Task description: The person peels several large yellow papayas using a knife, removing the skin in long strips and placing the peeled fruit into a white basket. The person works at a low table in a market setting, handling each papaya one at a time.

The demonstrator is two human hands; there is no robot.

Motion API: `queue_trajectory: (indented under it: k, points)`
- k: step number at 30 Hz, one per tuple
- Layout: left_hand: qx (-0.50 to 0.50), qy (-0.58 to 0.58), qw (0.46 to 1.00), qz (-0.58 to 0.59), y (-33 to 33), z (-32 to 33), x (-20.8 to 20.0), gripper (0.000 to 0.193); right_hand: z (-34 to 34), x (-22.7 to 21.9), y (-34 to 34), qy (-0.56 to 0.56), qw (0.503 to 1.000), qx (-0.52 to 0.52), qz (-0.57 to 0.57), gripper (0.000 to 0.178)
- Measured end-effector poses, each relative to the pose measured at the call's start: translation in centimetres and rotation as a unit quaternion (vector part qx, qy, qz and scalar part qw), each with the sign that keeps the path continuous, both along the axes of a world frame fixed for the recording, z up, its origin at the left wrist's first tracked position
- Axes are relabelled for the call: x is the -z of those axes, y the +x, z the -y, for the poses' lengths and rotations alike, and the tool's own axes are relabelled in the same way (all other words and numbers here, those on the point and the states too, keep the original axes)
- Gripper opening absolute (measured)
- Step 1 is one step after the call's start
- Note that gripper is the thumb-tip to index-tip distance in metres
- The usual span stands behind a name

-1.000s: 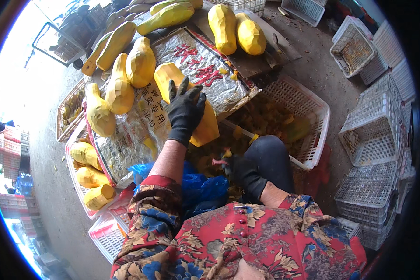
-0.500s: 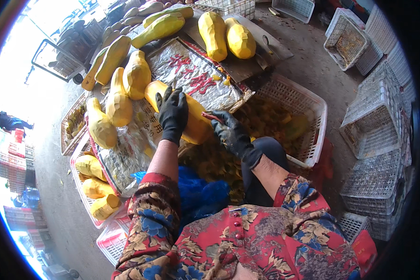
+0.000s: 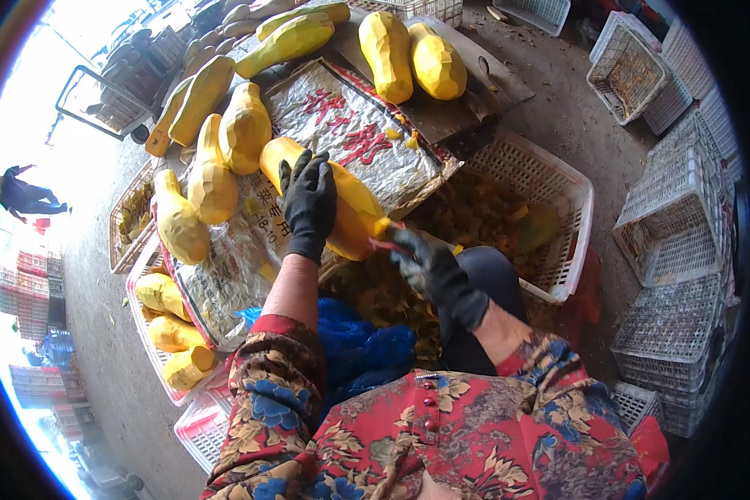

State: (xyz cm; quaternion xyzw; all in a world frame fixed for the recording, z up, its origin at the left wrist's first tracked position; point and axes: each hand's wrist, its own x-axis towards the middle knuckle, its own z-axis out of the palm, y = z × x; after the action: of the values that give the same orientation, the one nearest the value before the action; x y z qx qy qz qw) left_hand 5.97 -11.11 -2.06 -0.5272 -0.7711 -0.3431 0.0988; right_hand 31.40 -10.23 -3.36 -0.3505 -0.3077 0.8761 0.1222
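Note:
A long yellow-orange squash [image 3: 354,204] lies slantwise on a printed sack sheet [image 3: 325,108], its near end pointing at my right knee. My left hand [image 3: 310,204], in a black glove, is clamped over its middle. In my gloved right hand [image 3: 432,271] is a small tool with a red handle, apparently a peeler [image 3: 382,244], held against the squash's near end. A strip of yellow peel shows there; the blade is blurred. Several peeled squashes [image 3: 245,129] with faceted surfaces lie left of and beyond the one I hold.
A white crate [image 3: 577,225] full of peelings stands to the right, another crate [image 3: 142,312] with squashes at the left. A blue plastic bag [image 3: 367,342] lies by my lap. Two squashes rest on a board [image 3: 496,83] at the back. Stacked crates [image 3: 671,317] line the right; a person [image 3: 29,193] walks far left.
My right hand has swung slightly down with the tool, and a peel strip now shows at the squash's near end. My left hand keeps its place. The person far left has moved.

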Motion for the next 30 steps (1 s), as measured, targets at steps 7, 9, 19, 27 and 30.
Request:
queue_trajectory:
  k: [7, 9, 19, 27, 30]
  points:
    - [-0.020, 0.001, 0.998, -0.052, -0.9, -0.3, 1.1, 0.028, 3.2, -1.1, 2.5, 0.024, 0.995, 0.072, -0.067, 0.023]
    - [-0.019, -0.003, 0.998, -0.061, -0.9, -0.4, 1.1, 0.028, 0.9, -1.0, 1.1, 0.078, 0.989, 0.094, -0.081, 0.026]
    - [-0.085, 0.008, 0.994, 0.061, 1.5, -0.5, 0.5, 0.030, 7.9, 1.3, -4.1, -0.056, 0.985, 0.161, -0.027, 0.023]
    - [-0.130, -0.027, 0.989, 0.058, 1.3, -0.9, 0.2, 0.039, 2.3, 0.1, -1.3, -0.009, 0.970, 0.157, -0.186, 0.021]
    - [-0.138, -0.024, 0.989, 0.046, 1.4, -1.3, 0.1, 0.039, 2.0, 2.3, -3.0, 0.163, 0.957, 0.164, -0.177, 0.030]
